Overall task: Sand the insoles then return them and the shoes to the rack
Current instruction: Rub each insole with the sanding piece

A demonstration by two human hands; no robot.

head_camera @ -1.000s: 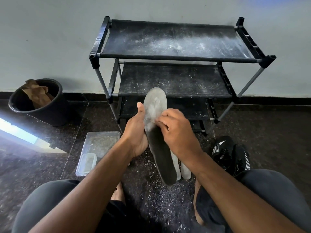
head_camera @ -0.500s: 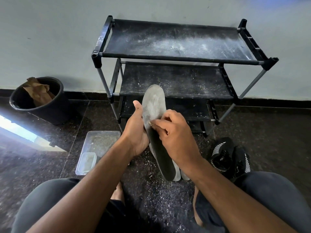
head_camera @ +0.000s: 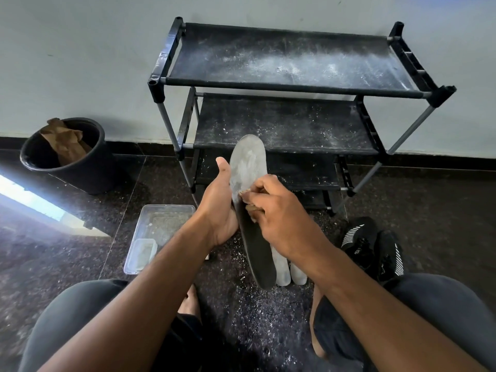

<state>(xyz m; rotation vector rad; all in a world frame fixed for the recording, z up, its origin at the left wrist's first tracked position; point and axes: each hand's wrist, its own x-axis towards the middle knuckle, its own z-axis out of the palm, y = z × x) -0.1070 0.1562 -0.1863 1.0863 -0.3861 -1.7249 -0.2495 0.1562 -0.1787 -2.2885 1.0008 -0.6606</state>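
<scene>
Insole upright, toe up (slightly tilted), left hand gripping.

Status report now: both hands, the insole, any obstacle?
Left hand grips insole upright. Right hand pinches sandpaper against it. Rack shelves bare of shoes; nothing in the way.
</scene>
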